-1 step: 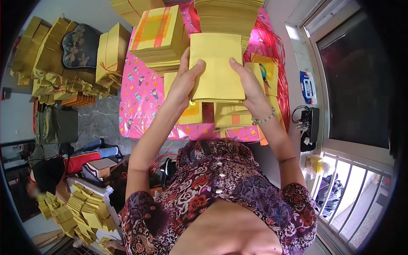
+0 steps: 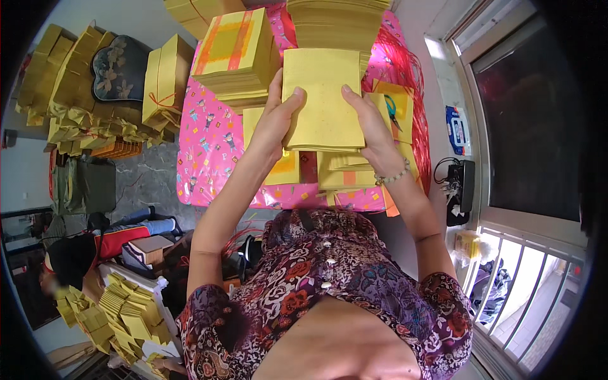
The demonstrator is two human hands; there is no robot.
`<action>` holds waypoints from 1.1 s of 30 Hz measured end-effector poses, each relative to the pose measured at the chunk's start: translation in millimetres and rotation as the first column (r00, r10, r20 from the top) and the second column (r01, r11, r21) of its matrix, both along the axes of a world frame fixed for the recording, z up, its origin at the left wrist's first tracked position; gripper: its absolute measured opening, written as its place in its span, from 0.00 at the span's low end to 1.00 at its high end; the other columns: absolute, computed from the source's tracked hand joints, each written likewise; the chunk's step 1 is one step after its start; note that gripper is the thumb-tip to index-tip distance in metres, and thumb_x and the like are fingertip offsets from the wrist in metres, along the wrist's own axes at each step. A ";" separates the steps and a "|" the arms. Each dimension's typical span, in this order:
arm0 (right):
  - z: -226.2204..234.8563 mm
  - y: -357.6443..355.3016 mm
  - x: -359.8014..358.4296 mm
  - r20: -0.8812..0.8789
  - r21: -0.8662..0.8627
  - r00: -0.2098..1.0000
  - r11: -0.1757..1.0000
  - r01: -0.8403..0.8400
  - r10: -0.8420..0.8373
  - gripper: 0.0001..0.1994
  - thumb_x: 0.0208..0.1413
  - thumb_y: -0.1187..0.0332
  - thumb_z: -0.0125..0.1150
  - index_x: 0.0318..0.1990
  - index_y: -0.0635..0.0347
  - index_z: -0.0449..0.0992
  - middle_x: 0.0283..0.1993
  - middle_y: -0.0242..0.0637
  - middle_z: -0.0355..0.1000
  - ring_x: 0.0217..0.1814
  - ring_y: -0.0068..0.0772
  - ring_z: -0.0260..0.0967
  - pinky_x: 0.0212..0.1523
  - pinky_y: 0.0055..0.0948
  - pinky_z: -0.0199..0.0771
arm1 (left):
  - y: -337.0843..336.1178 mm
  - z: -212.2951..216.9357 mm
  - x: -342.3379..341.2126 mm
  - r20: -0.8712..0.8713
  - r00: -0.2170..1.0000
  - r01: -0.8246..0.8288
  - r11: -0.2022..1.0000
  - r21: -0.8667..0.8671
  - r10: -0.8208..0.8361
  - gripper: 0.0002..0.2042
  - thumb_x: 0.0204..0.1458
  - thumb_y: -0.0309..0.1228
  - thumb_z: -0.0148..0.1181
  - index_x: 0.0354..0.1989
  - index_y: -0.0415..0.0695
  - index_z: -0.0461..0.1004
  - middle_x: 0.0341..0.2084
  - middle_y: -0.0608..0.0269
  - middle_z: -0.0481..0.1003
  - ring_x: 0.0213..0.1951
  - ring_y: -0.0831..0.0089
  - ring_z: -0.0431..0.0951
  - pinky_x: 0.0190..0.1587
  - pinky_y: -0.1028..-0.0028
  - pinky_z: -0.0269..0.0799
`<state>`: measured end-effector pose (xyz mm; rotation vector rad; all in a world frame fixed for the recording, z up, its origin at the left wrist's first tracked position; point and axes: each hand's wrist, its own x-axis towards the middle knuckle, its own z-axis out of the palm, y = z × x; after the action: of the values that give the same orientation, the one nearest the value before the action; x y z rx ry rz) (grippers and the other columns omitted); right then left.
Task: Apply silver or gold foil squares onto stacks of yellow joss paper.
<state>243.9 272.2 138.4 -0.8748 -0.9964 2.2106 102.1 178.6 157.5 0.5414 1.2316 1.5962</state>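
Two-handed grip on stack of yellow paper sheets [image 2: 322, 101], held upright above pink patterned tablecloth [image 2: 209, 152]. Left hand [image 2: 273, 120] clasped on left edge, thumb across front; right hand [image 2: 370, 123] closed on right edge, beaded bracelet [image 2: 392, 178] at wrist. Best kept square: even pressure both sides, edges aligned. Forearms raised, converging. Beyond fingertips, taller yellow stack [image 2: 335, 25]; orange-striped pile [image 2: 237, 54] beyond left hand.

— What colour is the paper stack [image 2: 323, 101]?
— Plain yellow. The pile [image 2: 237, 54] beside it has orange stripes.
— And the table [image 2: 209, 145]?
— Pink cloth, small cartoon figures.
— The blouse [image 2: 329, 285]?
— Purple, floral.
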 end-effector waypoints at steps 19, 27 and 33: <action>-8.3 15.4 34.6 0.017 0.098 1.000 0.995 -0.007 0.005 0.29 0.67 0.63 0.54 0.68 0.63 0.50 0.65 0.42 0.61 0.66 0.33 0.63 0.63 0.32 0.67 | 14.2 -18.0 36.7 -0.084 0.984 -0.164 0.977 -0.136 0.154 0.44 0.57 0.37 0.63 0.73 0.38 0.37 0.66 0.46 0.59 0.66 0.62 0.62 0.66 0.66 0.60; -19.7 8.4 50.8 -0.083 0.578 0.992 0.815 -0.033 0.099 0.34 0.67 0.67 0.54 0.73 0.66 0.41 0.72 0.43 0.50 0.74 0.33 0.47 0.70 0.32 0.52 | -5.0 -12.1 28.1 -0.042 0.997 0.060 0.998 -0.025 -0.061 0.36 0.46 0.27 0.74 0.61 0.33 0.60 0.52 0.49 0.74 0.52 0.66 0.77 0.54 0.67 0.76; -1.1 19.3 61.4 -0.035 0.433 0.994 0.898 -0.079 0.105 0.32 0.67 0.65 0.53 0.72 0.65 0.46 0.70 0.42 0.55 0.71 0.31 0.53 0.69 0.31 0.55 | 2.8 3.4 35.6 -0.198 0.979 0.027 0.998 -0.065 -0.039 0.39 0.47 0.34 0.74 0.63 0.31 0.58 0.53 0.47 0.72 0.53 0.65 0.76 0.56 0.68 0.73</action>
<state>305.3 291.5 137.3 -0.5661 -1.4520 1.9567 137.8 181.3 160.9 0.6911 1.4091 1.4982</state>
